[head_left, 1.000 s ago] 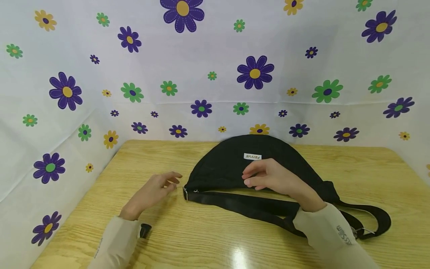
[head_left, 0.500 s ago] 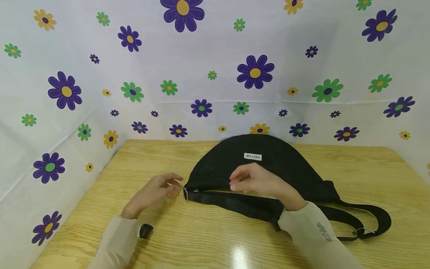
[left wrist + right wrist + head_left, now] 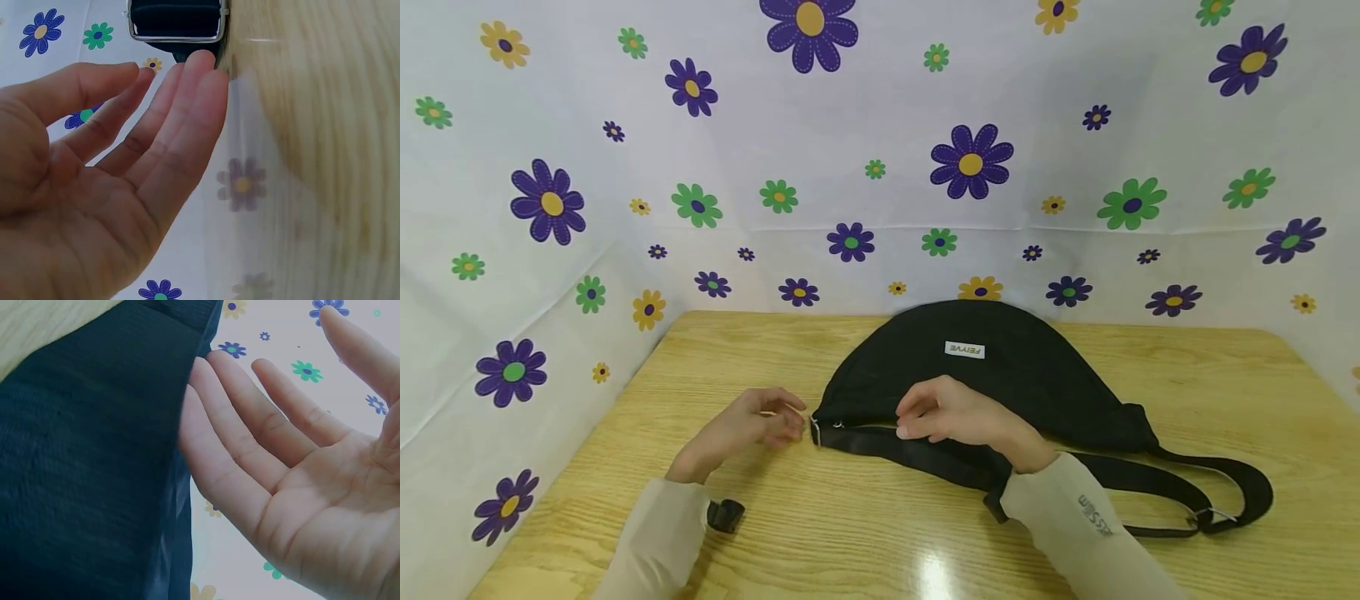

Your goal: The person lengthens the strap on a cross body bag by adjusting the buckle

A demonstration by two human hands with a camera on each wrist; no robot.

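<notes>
A black crescent-shaped waist bag [image 3: 1037,375] with a small white label [image 3: 964,350] lies on the table, its webbing strap [image 3: 880,442] running along the near side. My left hand [image 3: 737,433] hovers just left of the bag's left end, fingers loosely bent and holding nothing. In the left wrist view its fingertips are right below the metal buckle [image 3: 178,39] at the strap's end. Over the strap and the bag's lower edge is my right hand [image 3: 962,417], fingers relaxed, nothing between them. Black fabric [image 3: 81,469] fills the left of the right wrist view, beside those fingertips.
A strap loop with a metal slider [image 3: 1223,515] spreads to the right on the wooden table [image 3: 737,350]. Behind and to the left hangs a white flowered cloth [image 3: 880,117]. A small black device [image 3: 727,515] sits at the left cuff.
My right hand has moved left and nearer to me, from in front of the label to over the strap. The left hand has hardly moved, and the bag lies still.
</notes>
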